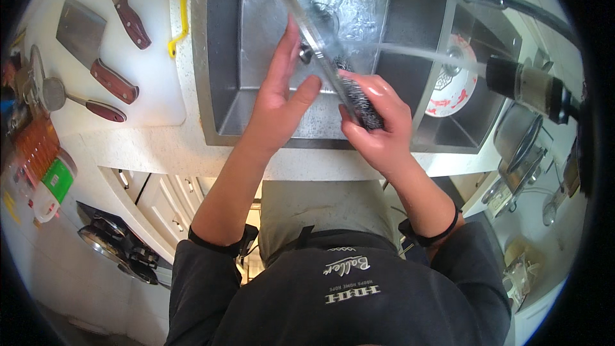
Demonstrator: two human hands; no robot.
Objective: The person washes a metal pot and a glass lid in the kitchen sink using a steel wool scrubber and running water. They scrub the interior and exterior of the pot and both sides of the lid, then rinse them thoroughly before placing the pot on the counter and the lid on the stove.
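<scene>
A round pot lid with a metal rim point(314, 41) is tilted on edge over the left basin of a stainless steel sink point(226, 142). My right hand point(384, 113) presses a metal scouring pad point(362, 105) against the lid's right face near its lower edge. My left hand point(283, 96) is against the lid's other side, fingers extended and thumb apart; its fingertips are partly hidden by the rim. Water streams leftward from a faucet spray head point(523, 86) onto the lid. A small dark knob point(305, 53) shows beside my left fingers.
A white bowl with red marks point(451, 96) sits in the right basin. On the left, a white cutting board point(158, 86) holds a cleaver point(81, 31), another knife point(132, 24) and a small strainer point(54, 93). Pans point(519, 134) stand right of the sink.
</scene>
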